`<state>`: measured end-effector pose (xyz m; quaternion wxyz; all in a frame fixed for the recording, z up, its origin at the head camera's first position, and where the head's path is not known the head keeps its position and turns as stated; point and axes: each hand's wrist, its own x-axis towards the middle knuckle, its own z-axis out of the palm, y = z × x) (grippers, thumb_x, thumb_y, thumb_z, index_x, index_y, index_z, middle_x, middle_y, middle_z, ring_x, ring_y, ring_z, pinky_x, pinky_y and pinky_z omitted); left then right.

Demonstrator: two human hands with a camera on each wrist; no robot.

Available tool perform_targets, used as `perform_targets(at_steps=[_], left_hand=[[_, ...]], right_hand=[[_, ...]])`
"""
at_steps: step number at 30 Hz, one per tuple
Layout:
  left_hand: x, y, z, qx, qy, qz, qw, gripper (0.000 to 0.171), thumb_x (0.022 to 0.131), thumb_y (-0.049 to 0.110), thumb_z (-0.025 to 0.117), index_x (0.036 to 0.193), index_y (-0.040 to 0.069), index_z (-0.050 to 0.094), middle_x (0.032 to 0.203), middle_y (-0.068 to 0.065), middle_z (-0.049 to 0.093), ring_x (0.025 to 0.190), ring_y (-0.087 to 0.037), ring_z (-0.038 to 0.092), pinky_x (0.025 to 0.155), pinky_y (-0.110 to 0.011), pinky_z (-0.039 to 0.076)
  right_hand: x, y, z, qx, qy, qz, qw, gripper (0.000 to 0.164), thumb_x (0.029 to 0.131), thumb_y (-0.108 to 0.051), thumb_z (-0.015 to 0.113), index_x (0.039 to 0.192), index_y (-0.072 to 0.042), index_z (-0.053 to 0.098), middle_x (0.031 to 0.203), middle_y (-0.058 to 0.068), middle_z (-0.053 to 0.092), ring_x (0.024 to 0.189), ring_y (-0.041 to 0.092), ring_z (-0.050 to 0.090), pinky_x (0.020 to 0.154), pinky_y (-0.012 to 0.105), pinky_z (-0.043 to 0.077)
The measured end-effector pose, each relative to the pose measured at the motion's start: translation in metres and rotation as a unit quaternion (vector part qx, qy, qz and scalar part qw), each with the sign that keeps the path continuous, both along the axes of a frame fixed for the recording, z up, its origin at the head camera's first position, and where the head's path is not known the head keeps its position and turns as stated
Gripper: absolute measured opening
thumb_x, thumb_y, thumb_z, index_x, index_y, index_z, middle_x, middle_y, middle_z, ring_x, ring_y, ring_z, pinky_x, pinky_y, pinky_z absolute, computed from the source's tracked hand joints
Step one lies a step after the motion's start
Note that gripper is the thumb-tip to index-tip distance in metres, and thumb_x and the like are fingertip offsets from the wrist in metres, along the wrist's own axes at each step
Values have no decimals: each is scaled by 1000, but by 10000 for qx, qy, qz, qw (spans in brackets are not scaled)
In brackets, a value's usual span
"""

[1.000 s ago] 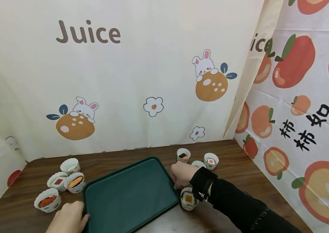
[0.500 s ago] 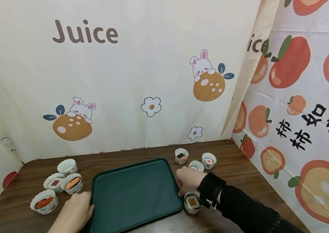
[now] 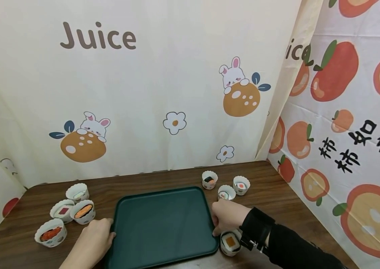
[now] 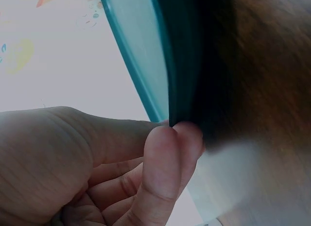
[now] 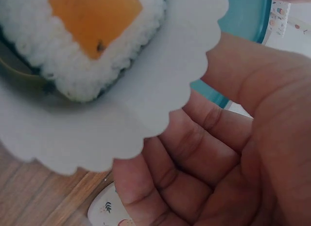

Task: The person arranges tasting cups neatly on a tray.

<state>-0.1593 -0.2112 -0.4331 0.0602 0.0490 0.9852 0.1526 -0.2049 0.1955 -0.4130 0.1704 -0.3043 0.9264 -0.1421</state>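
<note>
A dark green rectangular tray [image 3: 163, 224] lies on the table between my hands. My left hand [image 3: 95, 237] pinches its left rim; in the left wrist view the thumb and fingertips close on the tray's edge [image 4: 182, 56]. At the right rim my right hand [image 3: 228, 215] grips the tray with curled fingers, its fingertips mostly hidden by the cup in the right wrist view. Right beside that hand stands a scalloped white paper cup [image 5: 131, 124] holding a square sushi piece [image 5: 97, 22] with an orange centre. Another sushi cup [image 3: 226, 191] is just beyond the knuckles.
Two more sushi cups, one [image 3: 209, 180] and another [image 3: 241, 185], stand at the back right. Several are grouped at left, including one with red topping [image 3: 51, 233] and one with orange topping [image 3: 83, 212]. A printed curtain [image 3: 176, 86] hangs behind the wooden table [image 3: 149, 179].
Both hands have shifted the tray to the right and turned it straighter. The cup by my right hand has moved right and nearer; the left cups stay put.
</note>
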Motion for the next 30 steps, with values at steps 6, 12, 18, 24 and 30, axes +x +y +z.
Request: perform_targets(at_steps=[6,12,18,24,30], left_hand=[[-3,2,-1,18,-14,-36,10000,13,91,5,81,97,-3,72,78,-9,71,72,-22,70,62,-41,56],[-1,5,-1,99,-131,-30,9999,13,91,5,81,94,-3,71,77,-10,70,72,-23,70,62,-42,57],[1,5,-1,159,-190,-3,9997,13,91,5,81,93,-3,70,77,-10,69,72,-23,70,62,-42,56],[2,2,-6,101,-65,-47,9999,14,90,5,82,90,-2,70,75,-8,68,70,-24,68,61,-43,56],[-3,-3,-18,59,-200,-10,9998,13,91,7,82,92,0,71,77,-9,70,72,-23,69,64,-44,58]], right_hand=[[6,6,-2,-7,-3,-98,10000,33,79,-28,97,66,-22,67,63,-12,61,56,3,54,54,25,47],[-28,36,-70,-23,115,151,9998,31,80,-44,95,68,-33,68,65,-19,63,57,1,58,53,23,48],[7,12,-4,-170,-207,-91,9996,28,80,-24,96,68,-21,70,64,-14,61,56,1,54,53,22,46],[20,2,18,-107,-157,-176,9997,27,80,-20,96,68,-18,71,62,-13,61,55,-1,50,54,19,44],[19,5,15,-161,-182,-182,9995,29,80,-20,96,67,-19,70,61,-13,60,54,0,51,55,20,45]])
